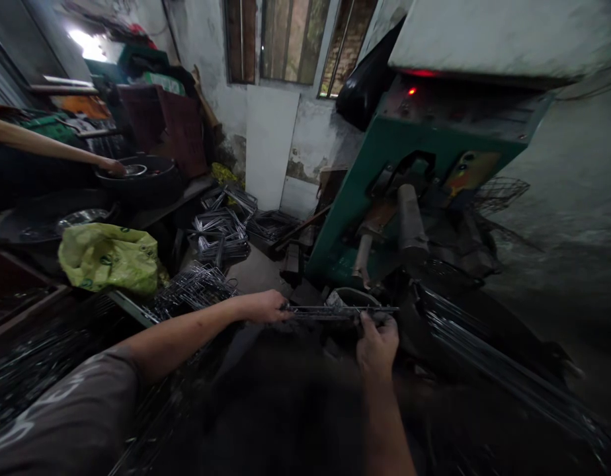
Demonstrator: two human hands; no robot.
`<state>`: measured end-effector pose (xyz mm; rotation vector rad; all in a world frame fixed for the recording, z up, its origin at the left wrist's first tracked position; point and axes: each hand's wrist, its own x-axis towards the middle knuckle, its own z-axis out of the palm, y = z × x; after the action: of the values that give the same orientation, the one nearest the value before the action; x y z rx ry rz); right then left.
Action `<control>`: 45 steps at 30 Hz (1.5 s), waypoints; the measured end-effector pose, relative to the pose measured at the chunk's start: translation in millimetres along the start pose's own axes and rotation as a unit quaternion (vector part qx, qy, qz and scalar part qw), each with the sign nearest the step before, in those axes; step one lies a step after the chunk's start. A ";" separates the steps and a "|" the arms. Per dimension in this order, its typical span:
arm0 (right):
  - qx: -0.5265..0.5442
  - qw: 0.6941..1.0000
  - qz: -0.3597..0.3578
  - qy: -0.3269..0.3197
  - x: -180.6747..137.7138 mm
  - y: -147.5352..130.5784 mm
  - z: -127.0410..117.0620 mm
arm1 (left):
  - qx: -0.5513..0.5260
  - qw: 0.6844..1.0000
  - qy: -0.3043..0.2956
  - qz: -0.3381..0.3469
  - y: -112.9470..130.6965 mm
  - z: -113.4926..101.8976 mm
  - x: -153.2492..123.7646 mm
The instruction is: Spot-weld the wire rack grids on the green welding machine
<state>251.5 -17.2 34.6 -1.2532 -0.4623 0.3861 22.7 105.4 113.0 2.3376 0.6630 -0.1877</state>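
My left hand (266, 307) is closed around the left end of a thin dark metal wire frame (325, 312), seen nearly edge-on. My right hand (378, 340) pinches the same piece close to its right end. The piece lies roughly level between my hands, in front of the green machine (345, 218) that looks like a spot welder. Its two thick electrode arms stick out above and to the right of my right hand. How many wires make up the piece I cannot tell. A pale-rimmed container (352, 297) shows just behind it.
Bundled metal rods (464, 330) lie to the right. Stacked wire frames (221, 231) and a wire pile (191, 291) are at left centre, near a yellow-green sack (110, 258). Another person's hand (112, 166) reaches to a black basin (157, 188) at the far left.
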 end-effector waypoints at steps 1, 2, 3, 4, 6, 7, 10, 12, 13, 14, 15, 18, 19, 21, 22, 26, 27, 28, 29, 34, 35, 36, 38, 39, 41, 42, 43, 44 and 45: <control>0.002 1.000 0.000 0.000 1.4 0.8 0.5 | -0.007 1.000 0.002 0.003 -0.8 0.1 1.1; 0.004 1.000 0.000 0.001 2.8 1.7 0.8 | -0.010 1.000 0.008 0.005 -1.6 0.4 2.4; 0.007 1.000 0.000 0.002 4.2 2.8 1.2 | -0.011 1.000 0.012 0.003 -2.5 0.8 3.8; 0.008 1.000 0.000 0.002 5.8 3.9 1.6 | -0.009 1.000 0.013 -0.002 -3.2 1.2 5.2; 0.002 1.000 -0.005 0.000 8.9 6.1 2.5 | -0.010 1.000 0.008 -0.019 -4.4 1.6 8.1; -0.004 1.000 -0.009 -0.004 10.5 7.1 3.0 | -0.017 0.999 0.003 -0.027 -4.9 1.6 9.3; -0.025 0.999 -0.018 -0.010 15.2 8.7 5.7 | -0.051 0.998 -0.002 -0.029 -6.4 0.3 12.0; -0.023 1.000 -0.017 -0.010 18.4 8.4 8.3 | -0.068 0.997 -0.003 -0.029 -7.8 -0.8 13.5; -0.020 1.000 -0.016 -0.008 20.1 7.8 9.9 | -0.072 0.997 -0.001 -0.030 -8.7 -1.3 14.4; -0.016 1.000 -0.014 -0.006 21.8 7.0 11.5 | -0.076 0.997 0.002 -0.029 -9.5 -1.7 15.3; -0.012 1.000 -0.013 -0.004 23.5 6.3 13.0 | -0.078 0.997 0.006 -0.028 -10.3 -2.1 16.2; 0.003 1.000 -0.010 -0.004 29.2 4.9 16.7 | -0.095 0.995 0.003 -0.025 -11.6 -3.1 19.5; 0.007 1.000 -0.008 -0.006 31.2 5.1 17.3 | -0.098 0.995 -0.001 -0.028 -11.9 -3.3 20.8; 0.006 1.000 -0.005 -0.013 34.9 6.3 17.7 | -0.093 0.995 -0.001 -0.039 -12.3 -3.2 23.7; 0.004 1.000 -0.005 -0.015 36.5 7.2 17.5 | -0.090 0.995 0.002 -0.044 -12.6 -3.0 25.2; -0.004 1.000 -0.009 -0.009 39.3 8.7 17.0 | -0.104 0.993 -0.004 -0.051 -13.2 -1.1 29.7; -0.009 1.000 -0.012 -0.005 39.1 8.1 17.1 | -0.109 0.993 -0.003 -0.049 -12.7 -0.8 30.0; -0.013 1.000 -0.015 -0.003 38.6 7.2 17.2 | -0.111 0.993 -0.002 -0.046 -11.9 -0.8 29.8; -0.016 1.000 -0.019 -0.003 38.1 6.0 17.2 | -0.111 0.993 0.002 -0.043 -10.7 -0.9 29.4; -0.014 1.000 -0.021 -0.009 37.6 1.8 15.0 | -0.106 0.993 -0.002 -0.043 -4.7 -2.6 27.8; -0.018 1.000 -0.023 -0.008 38.6 2.1 14.2 | -0.103 0.994 -0.002 -0.042 -4.5 -2.4 28.5; -0.022 0.999 -0.025 -0.008 39.9 2.8 13.3 | -0.101 0.994 0.000 -0.039 -4.8 -1.9 29.6; -0.036 0.999 -0.033 -0.010 43.1 4.7 11.7 | -0.101 0.994 0.005 -0.034 -6.8 0.1 32.4; -0.044 0.998 -0.038 -0.009 44.7 5.7 11.0 | -0.104 0.994 0.008 -0.034 -8.2 1.3 33.7; -0.056 0.998 -0.041 -0.009 47.1 7.4 10.2 | -0.112 0.993 0.012 -0.043 -11.3 3.5 35.6; -0.059 0.997 -0.039 -0.008 48.0 8.1 10.0 | -0.118 0.992 0.009 -0.047 -12.6 4.1 35.9; -0.060 0.998 -0.034 -0.007 48.5 8.6 10.0 | -0.124 0.991 0.005 -0.050 -13.4 4.4 35.8; -0.058 0.998 -0.030 -0.005 48.8 8.8 10.3 | -0.129 0.990 0.003 -0.050 -13.8 4.2 35.4; -0.053 0.998 -0.026 -0.002 48.9 8.8 10.7 | -0.132 0.990 0.003 -0.048 -13.7 3.6 34.7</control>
<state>286.9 19.2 34.7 -1.3408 -0.5243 0.3236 45.7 125.9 91.6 2.0566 0.7551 -0.1269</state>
